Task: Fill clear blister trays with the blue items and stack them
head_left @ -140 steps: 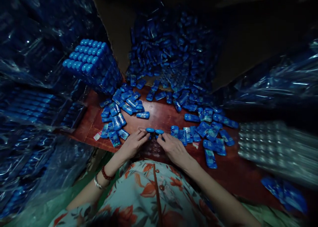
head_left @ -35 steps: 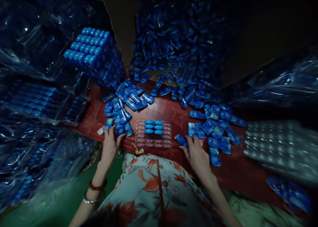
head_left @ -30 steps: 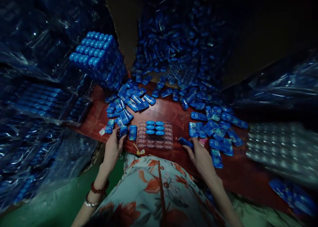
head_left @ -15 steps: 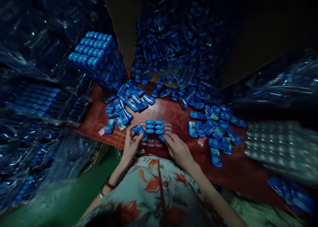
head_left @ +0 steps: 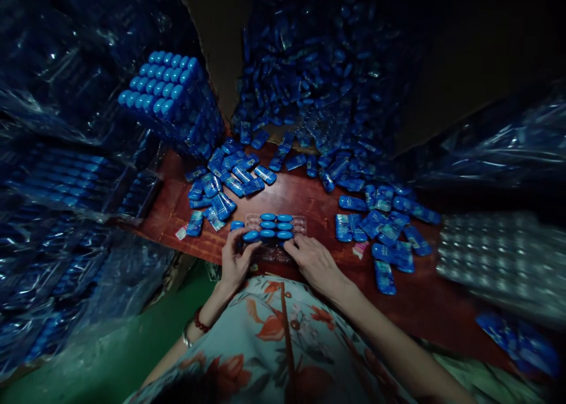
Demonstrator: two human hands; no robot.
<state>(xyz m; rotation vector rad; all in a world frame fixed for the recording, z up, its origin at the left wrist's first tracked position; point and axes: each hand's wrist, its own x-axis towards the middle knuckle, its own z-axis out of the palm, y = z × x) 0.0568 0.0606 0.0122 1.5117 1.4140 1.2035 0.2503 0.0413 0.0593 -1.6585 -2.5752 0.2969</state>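
On the red worktop [head_left: 309,200], a clear tray [head_left: 297,222] beneath both hands is being filled with blue cases, the left hand [head_left: 235,261] pinching one case [head_left: 250,236] at its left edge, the right hand [head_left: 315,263] apparently empty, fingers loosely curled, on its near rows; seating it in a free pocket is judged next.

The table [head_left: 305,200] looks like reddish-brown wood with a worn, slightly shiny varnish. The little blue bottles [head_left: 274,234] are smooth glossy plastic, caps catching the light, and they sit in a clear, thin plastic tray [head_left: 297,224] that's see-through and a bit reflective. Loose blue packs [head_left: 380,227] have shiny printed wrappers. Crinkly glossy plastic film [head_left: 66,68] covers the stacks on the left. Behind, matt brown cardboard [head_left: 219,50]. The shirt [head_left: 274,339] is soft floral cloth, matt.
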